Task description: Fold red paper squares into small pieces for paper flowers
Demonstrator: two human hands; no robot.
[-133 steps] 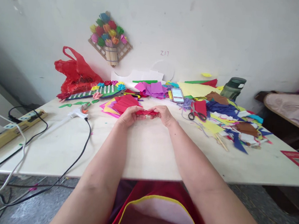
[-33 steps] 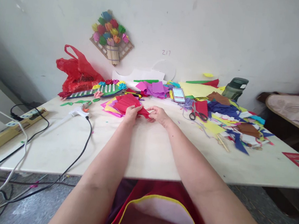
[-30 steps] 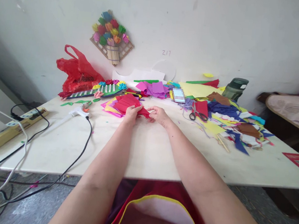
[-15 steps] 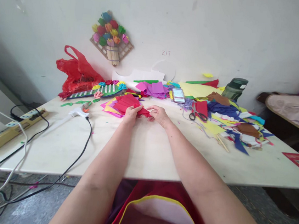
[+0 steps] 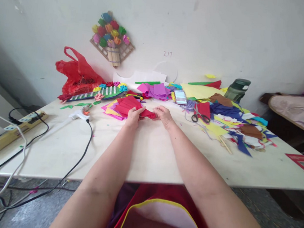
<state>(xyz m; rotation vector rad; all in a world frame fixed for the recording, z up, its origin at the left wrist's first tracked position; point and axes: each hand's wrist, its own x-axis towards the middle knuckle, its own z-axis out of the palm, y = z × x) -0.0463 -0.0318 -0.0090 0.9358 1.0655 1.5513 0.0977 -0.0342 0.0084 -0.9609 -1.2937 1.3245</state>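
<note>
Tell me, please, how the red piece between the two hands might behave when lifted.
The red piece would probably bend easily, as it looks thin, like the stacked sheets near it. It is likely light, since the left hand and right hand seem merely to pinch it. Being thin, it might tear if pulled hard.

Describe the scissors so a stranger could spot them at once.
On the white table, find the heap of coloured scraps on the right side. At the heap's left edge, to the right of the right hand, the scissors lie partly over a red sheet. Two dark finger loops set them apart from the flat scraps and lilac strands around them.
</note>
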